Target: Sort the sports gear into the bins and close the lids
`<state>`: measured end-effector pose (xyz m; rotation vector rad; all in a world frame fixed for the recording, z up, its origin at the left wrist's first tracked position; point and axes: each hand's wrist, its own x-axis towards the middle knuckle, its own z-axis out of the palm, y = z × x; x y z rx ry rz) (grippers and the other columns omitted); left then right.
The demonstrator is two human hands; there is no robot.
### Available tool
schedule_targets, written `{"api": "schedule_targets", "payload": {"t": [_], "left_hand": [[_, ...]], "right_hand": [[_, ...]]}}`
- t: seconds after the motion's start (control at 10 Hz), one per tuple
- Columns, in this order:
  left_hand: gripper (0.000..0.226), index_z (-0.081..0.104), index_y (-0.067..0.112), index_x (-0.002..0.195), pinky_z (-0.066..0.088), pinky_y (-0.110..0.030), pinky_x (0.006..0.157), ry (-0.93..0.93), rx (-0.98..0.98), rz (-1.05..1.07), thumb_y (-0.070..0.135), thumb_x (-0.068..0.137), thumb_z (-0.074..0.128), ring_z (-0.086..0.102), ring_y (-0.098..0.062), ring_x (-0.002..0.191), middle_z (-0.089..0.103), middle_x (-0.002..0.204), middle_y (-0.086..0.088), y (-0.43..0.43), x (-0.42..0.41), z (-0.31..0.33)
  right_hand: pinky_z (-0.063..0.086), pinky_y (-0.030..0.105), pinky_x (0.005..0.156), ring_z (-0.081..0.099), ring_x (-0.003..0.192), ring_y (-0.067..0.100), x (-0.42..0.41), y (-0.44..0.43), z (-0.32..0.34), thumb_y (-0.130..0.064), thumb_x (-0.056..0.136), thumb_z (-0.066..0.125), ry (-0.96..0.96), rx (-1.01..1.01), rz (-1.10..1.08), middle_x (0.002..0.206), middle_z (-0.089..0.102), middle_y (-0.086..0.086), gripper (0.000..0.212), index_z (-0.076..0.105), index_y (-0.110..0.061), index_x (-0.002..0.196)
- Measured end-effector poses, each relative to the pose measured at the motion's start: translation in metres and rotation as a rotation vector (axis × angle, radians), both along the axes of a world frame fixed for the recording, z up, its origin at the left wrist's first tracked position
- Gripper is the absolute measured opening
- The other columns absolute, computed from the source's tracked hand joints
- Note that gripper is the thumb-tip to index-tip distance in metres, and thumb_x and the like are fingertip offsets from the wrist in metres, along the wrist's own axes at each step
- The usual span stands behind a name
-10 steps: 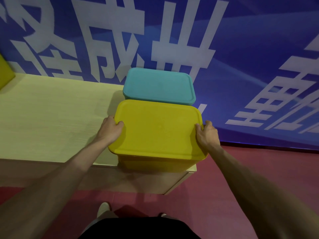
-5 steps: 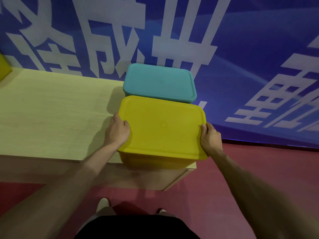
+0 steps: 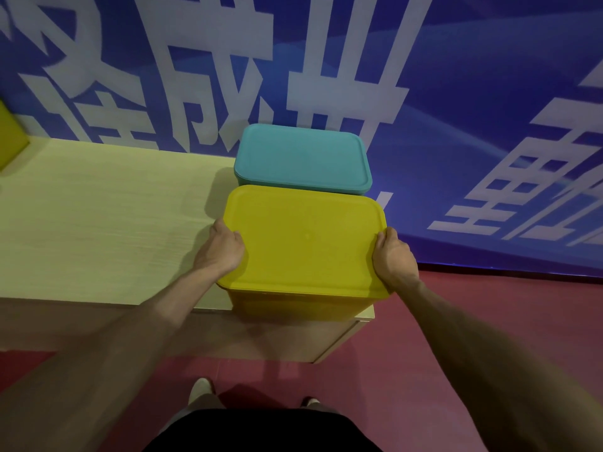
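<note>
- Since a second ago, yellow bin (image 3: 303, 246) has been slid back against teal bin (image 3: 301, 158); both hands have shifted with it.
- Yellow bin is sat at the table (image 3: 98, 223) near corner, touching teal bin behind it; both lids are seen shut.
- Left hand (image 3: 220, 247) is clamped on the lid's left rim, right hand (image 3: 393, 256) on its right rim.
- Judged: stiff, smooth plastic, slippery; weight unknown, contents hidden. Best held under the rim at both short ends.

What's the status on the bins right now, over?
Left hand and right hand each grip a short edge of the yellow lid. Lid sits on yellow bin. Teal bin behind, lidded. Nothing in the way.
</note>
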<state>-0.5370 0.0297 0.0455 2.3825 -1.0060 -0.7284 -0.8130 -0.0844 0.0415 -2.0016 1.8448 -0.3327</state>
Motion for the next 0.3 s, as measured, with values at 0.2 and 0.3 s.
{"api": "schedule_targets", "payload": {"t": [0.2,0.3], "left_hand": [[0.053,0.015,0.004,0.144,0.037,-0.046,0.098,-0.243,0.049,-0.138,0.027,0.100,0.033,0.037,-0.035,0.126,0.021,0.149,-0.014,0.002,0.003,0.009],[0.064,0.013,0.009,0.148,0.032,-0.044,0.107,-0.313,-0.091,-0.231,0.024,0.094,0.046,0.032,-0.032,0.132,0.018,0.151,-0.011,-0.007,0.002,0.022]], "right_hand": [[0.042,0.048,0.094,0.049,0.116,0.034,0.003,-0.005,0.007,-0.026,0.100,0.031,0.242,-0.173,0.060,0.130,0.049,0.016,0.039,0.040,-0.006,0.134],[0.039,0.045,0.097,0.047,0.118,0.032,0.012,-0.009,0.017,-0.017,0.096,0.038,0.227,-0.276,0.108,0.131,0.048,0.015,0.040,0.043,-0.005,0.133]]}}
